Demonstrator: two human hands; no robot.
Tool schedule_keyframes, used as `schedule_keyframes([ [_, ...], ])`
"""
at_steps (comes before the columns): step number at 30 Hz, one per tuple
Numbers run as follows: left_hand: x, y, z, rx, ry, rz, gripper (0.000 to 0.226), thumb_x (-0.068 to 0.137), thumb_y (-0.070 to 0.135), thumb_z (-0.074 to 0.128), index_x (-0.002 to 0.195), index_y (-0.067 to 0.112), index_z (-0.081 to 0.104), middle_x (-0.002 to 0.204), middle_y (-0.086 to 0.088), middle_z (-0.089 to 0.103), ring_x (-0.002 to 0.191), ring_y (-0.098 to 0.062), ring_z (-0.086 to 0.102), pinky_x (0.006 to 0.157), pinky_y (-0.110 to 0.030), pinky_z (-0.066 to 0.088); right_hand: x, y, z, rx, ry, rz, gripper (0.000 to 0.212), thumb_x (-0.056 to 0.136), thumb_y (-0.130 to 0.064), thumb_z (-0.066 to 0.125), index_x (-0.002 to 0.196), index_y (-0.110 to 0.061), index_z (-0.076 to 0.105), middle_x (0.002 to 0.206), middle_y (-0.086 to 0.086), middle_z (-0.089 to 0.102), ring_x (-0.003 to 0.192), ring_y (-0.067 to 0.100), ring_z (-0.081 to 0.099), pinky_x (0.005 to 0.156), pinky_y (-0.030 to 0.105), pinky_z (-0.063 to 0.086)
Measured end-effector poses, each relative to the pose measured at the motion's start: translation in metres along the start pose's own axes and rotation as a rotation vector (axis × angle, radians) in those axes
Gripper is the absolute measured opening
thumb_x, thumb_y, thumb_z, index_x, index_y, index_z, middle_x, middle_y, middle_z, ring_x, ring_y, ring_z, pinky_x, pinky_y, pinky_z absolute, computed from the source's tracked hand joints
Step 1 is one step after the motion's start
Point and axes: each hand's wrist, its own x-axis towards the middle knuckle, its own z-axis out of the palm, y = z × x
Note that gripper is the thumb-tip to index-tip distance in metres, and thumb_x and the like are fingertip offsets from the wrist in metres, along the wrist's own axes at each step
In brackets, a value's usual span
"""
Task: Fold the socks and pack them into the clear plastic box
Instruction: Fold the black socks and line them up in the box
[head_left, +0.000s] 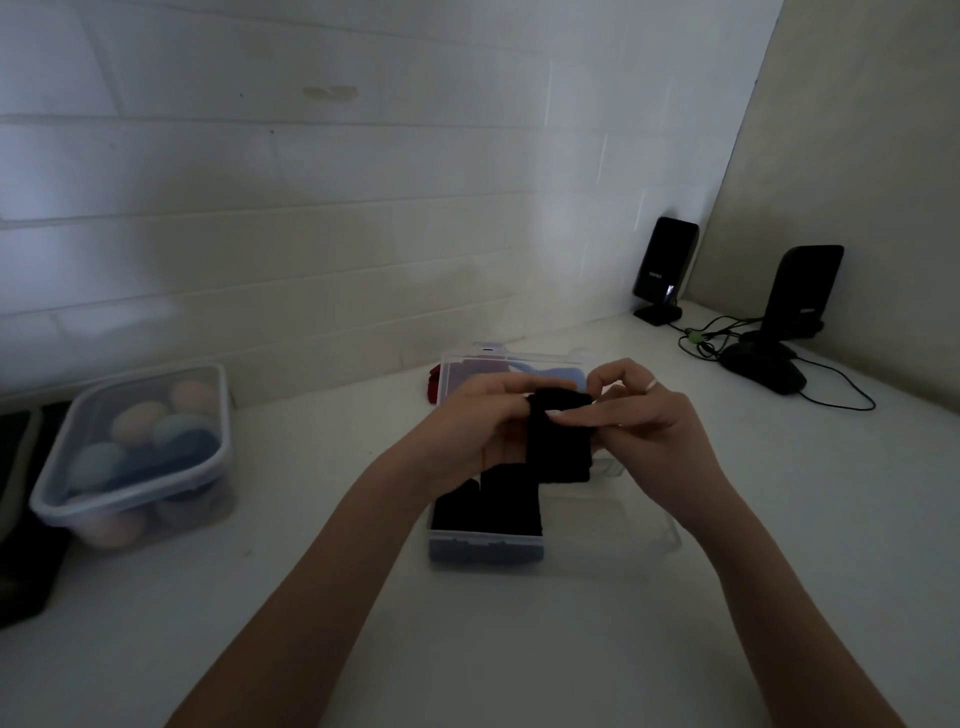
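Observation:
A folded black sock (560, 441) hangs between both my hands above the clear plastic box (613, 525). My left hand (475, 421) grips its left edge and my right hand (644, 415) pinches its top right. In the box's near left part lie folded black socks (488, 509). Its right part looks bare. Behind my hands a red sock (434, 384) and a pale blue sock (561, 375) show through the box's raised clear lid (514, 361).
A lidded clear container (137, 457) with pastel and dark balls stands at the left. Two black speakers (665, 270) (802, 291) with cables (737, 332) and a dark mouse (763, 366) occupy the back right corner. A dark object (21, 519) lies at the left edge.

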Motion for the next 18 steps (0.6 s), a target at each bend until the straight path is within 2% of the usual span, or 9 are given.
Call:
schedule_keyframes([
  [3, -0.001, 0.002, -0.003, -0.053, -0.033, 0.000, 0.026, 0.091, 0.010, 0.047, 0.112, 0.017, 0.061, 0.108, -0.009, 0.068, 0.095, -0.023, 0.067, 0.081, -0.032, 0.057, 0.000, -0.001, 0.000, -0.034, 0.008, -0.015, 0.042, 0.074, 0.010, 0.057, 0.088, -0.026, 0.075, 0.095, 0.010, 0.050, 0.070, -0.003, 0.056, 0.066, 0.009, 0.049],
  [5, -0.001, -0.004, -0.004, 0.111, -0.001, 0.075, 0.040, 0.079, 0.005, 0.067, 0.114, 0.023, 0.060, 0.104, -0.007, 0.071, 0.095, -0.020, 0.068, 0.086, -0.034, 0.055, 0.000, -0.002, 0.002, -0.014, 0.022, 0.011, 0.043, 0.074, 0.006, 0.055, 0.081, -0.031, 0.077, 0.097, 0.012, 0.052, 0.076, 0.001, 0.058, 0.068, 0.014, 0.054],
  [7, 0.001, -0.009, -0.003, 0.201, 0.066, 0.170, 0.054, 0.070, -0.006, 0.073, 0.113, 0.024, 0.059, 0.094, -0.003, 0.073, 0.089, -0.016, 0.069, 0.084, -0.032, 0.054, 0.000, -0.005, 0.003, 0.110, 0.061, 0.106, 0.040, 0.072, 0.004, 0.051, 0.075, -0.026, 0.078, 0.094, 0.013, 0.055, 0.084, 0.010, 0.059, 0.068, 0.027, 0.058],
  [9, 0.001, -0.010, -0.002, 0.231, 0.161, 0.265, 0.053, 0.067, -0.008, 0.074, 0.106, 0.026, 0.060, 0.085, 0.000, 0.072, 0.083, -0.011, 0.069, 0.080, -0.029, 0.055, -0.001, -0.011, 0.000, 0.232, 0.145, 0.220, 0.035, 0.071, 0.002, 0.044, 0.071, -0.012, 0.077, 0.073, 0.011, 0.056, 0.066, 0.021, 0.058, 0.056, 0.040, 0.056],
  [11, 0.003, -0.009, -0.004, 0.310, 0.282, 0.365, 0.051, 0.063, -0.005, 0.078, 0.098, 0.028, 0.062, 0.084, -0.002, 0.070, 0.082, -0.009, 0.067, 0.081, -0.029, 0.055, -0.001, -0.018, -0.004, 0.200, 0.174, 0.287, 0.032, 0.076, 0.001, 0.042, 0.072, -0.005, 0.073, 0.051, 0.011, 0.050, 0.038, 0.024, 0.047, 0.041, 0.036, 0.048],
  [12, 0.004, -0.010, -0.004, 0.339, 0.315, 0.403, 0.050, 0.062, -0.004, 0.080, 0.096, 0.028, 0.062, 0.084, -0.002, 0.071, 0.083, -0.008, 0.066, 0.082, -0.028, 0.054, -0.001, -0.022, -0.003, 0.190, 0.145, 0.330, 0.031, 0.082, 0.000, 0.042, 0.078, -0.007, 0.072, 0.048, 0.012, 0.050, 0.032, 0.024, 0.045, 0.038, 0.032, 0.045],
  [14, 0.003, -0.009, -0.003, 0.333, 0.341, 0.450, 0.047, 0.060, -0.006, 0.080, 0.092, 0.024, 0.063, 0.082, 0.004, 0.073, 0.082, -0.006, 0.067, 0.083, -0.023, 0.053, 0.002, -0.030, 0.002, 0.237, 0.051, 0.498, 0.028, 0.095, -0.017, 0.040, 0.094, -0.014, 0.068, 0.052, 0.019, 0.056, 0.032, 0.026, 0.050, 0.038, 0.030, 0.048],
  [16, 0.002, -0.006, -0.002, 0.337, 0.316, 0.478, 0.045, 0.059, -0.008, 0.080, 0.091, 0.018, 0.062, 0.082, 0.004, 0.073, 0.082, -0.004, 0.068, 0.082, -0.019, 0.051, 0.004, -0.036, 0.010, 0.319, -0.043, 0.707, 0.033, 0.096, -0.040, 0.036, 0.105, -0.021, 0.062, 0.066, 0.022, 0.066, 0.044, 0.029, 0.062, 0.041, 0.029, 0.051],
  [18, 0.000, -0.007, -0.001, 0.405, 0.273, 0.505, 0.041, 0.059, -0.009, 0.080, 0.090, 0.013, 0.062, 0.081, 0.008, 0.073, 0.084, -0.004, 0.069, 0.083, -0.018, 0.051, 0.004, -0.037, 0.015, 0.410, -0.076, 0.801, 0.040, 0.094, -0.049, 0.036, 0.108, -0.021, 0.061, 0.078, 0.019, 0.072, 0.057, 0.026, 0.068, 0.044, 0.025, 0.051],
])
